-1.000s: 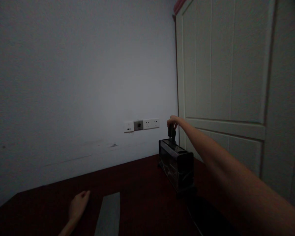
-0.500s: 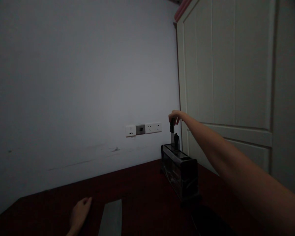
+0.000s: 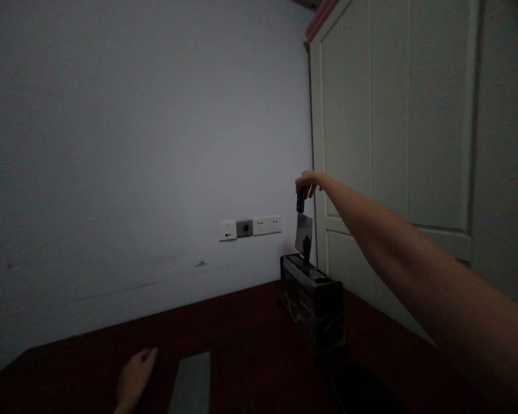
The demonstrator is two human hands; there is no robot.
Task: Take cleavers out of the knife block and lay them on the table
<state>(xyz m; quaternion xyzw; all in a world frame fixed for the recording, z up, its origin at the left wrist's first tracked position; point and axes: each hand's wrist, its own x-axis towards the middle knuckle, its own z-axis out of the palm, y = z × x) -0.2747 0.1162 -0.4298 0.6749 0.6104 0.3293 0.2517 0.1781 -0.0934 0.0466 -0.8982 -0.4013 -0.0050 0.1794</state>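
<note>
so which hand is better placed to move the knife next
The right hand, most likely: it grips the knife by its black handle, above the knife block. The left hand is down by the table, away from both.

- Knife blade (image 3: 303, 226): smooth, thin metal with a soft grey sheen.
- Knife handle (image 3: 300, 202): black, looks like plastic.
- Knife block (image 3: 300, 303): dark, glossy sides, pale streaks of reflection.
- Worktop (image 3: 242, 328): dark red, smooth, wood-like.
- Near grey strip (image 3: 192, 380): flat, matt; material unclear.
- Far wall (image 3: 155, 144): matt paint, scuffed low down.
- White sockets (image 3: 267, 225): smooth plastic.
- Right cupboard (image 3: 388, 103): painted, grooved panels.
</note>
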